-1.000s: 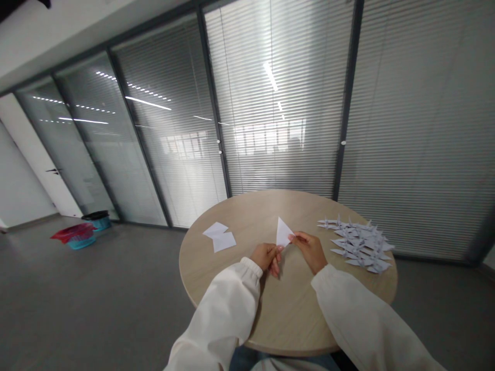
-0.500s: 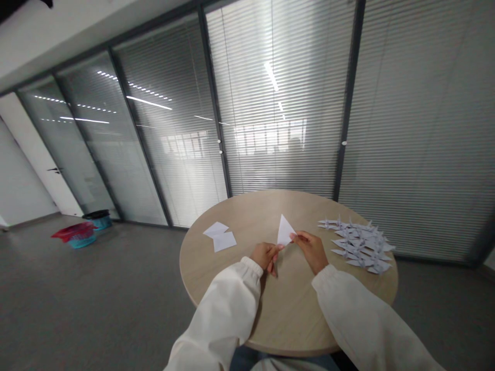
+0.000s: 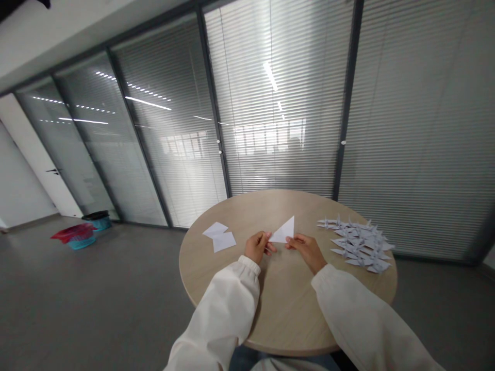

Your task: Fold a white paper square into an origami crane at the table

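Glass panels (image 3: 278,103) with blinds are ranged behind a round table (image 3: 288,304), beyond whose left edge two lined bins (image 3: 80,238) are set on the floor. White paper cranes (image 3: 361,246) are massed along the table's right edge. Over the table's middle, the left hand (image 3: 257,248) and right hand (image 3: 308,249) are raised, each pinched closed. Two sheets (image 3: 224,242) are laid touching near the table's left edge. A white triangle (image 3: 285,232) is held between the hands, its left corner pinched by the left, its lower right by the right.
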`<state>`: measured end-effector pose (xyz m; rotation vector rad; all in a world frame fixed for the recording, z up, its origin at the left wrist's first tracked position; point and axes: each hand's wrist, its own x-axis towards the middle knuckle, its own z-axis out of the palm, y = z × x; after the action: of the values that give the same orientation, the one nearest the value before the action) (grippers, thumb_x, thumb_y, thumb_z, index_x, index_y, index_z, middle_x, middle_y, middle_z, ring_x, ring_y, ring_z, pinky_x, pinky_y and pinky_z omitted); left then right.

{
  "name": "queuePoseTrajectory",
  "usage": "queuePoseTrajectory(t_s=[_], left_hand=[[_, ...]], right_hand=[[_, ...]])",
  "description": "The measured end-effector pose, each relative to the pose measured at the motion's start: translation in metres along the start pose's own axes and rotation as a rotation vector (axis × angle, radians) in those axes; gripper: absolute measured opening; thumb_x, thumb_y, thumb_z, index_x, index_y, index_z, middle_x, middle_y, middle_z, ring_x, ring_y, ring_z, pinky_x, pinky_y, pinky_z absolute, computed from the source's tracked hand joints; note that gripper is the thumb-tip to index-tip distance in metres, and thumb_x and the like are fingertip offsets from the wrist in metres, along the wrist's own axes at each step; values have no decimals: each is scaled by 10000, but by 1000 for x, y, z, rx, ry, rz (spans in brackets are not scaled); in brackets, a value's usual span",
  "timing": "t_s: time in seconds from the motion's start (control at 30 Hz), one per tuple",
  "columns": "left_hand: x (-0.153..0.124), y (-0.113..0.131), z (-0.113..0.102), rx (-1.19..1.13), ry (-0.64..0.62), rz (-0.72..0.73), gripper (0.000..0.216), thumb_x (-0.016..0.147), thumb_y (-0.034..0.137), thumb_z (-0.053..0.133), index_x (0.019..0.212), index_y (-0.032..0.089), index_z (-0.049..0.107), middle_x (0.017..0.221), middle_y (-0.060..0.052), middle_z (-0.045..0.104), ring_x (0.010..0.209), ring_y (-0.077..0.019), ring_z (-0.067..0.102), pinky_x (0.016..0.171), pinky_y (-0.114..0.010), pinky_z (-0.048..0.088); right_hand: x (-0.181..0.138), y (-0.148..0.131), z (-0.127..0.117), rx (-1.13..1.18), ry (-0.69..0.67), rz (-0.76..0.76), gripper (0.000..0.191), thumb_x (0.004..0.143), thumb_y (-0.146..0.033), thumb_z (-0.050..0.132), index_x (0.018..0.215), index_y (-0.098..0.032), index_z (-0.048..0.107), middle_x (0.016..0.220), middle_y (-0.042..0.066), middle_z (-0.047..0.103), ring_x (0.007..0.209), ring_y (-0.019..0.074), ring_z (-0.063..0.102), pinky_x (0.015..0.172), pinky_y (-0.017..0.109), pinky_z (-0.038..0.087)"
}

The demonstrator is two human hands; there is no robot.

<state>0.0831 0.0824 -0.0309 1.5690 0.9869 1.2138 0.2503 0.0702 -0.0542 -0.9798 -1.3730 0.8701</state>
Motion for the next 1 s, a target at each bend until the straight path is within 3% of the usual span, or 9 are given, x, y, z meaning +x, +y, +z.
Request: queuePoseTrajectory(t_s=[0.1, 0.27, 0.6, 1.0], left_hand=[[-1, 3, 0, -83, 13, 25, 378, 674, 499, 538, 791, 142, 500, 599, -30, 633, 549, -152, 610, 417, -210, 443], [-1, 1, 1, -80, 0, 65, 518, 570, 330, 695, 1018, 124, 536, 752, -63, 646, 650, -162, 622, 465, -208, 482], [1, -2, -1, -77, 47, 70, 409, 616, 322, 657, 959, 101, 630, 789, -84, 672, 615, -156, 620, 434, -203, 462], [1, -3, -2, -39, 90, 103, 349, 636, 320, 644, 920, 117, 657, 813, -84, 675, 532, -119, 598, 361, -169, 409]], right_hand=[[0, -1, -1, -19, 31, 1, 365, 670, -504, 572, 650, -143, 628, 654, 69, 665, 624, 183, 595, 624, 276, 447], [0, -4, -3, 3, 83, 29, 382, 659, -519, 575, 638, -142, 637, 645, 62, 659, 613, 178, 589, 626, 284, 457], [1, 1, -1, 116, 22, 105, 369, 641, -496, 612, 656, -129, 642, 627, 58, 652, 591, 161, 585, 617, 273, 457], [1, 1, 0, 151, -26, 84, 346, 673, -465, 597, 683, -123, 647, 601, 39, 618, 588, 152, 558, 634, 281, 455]])
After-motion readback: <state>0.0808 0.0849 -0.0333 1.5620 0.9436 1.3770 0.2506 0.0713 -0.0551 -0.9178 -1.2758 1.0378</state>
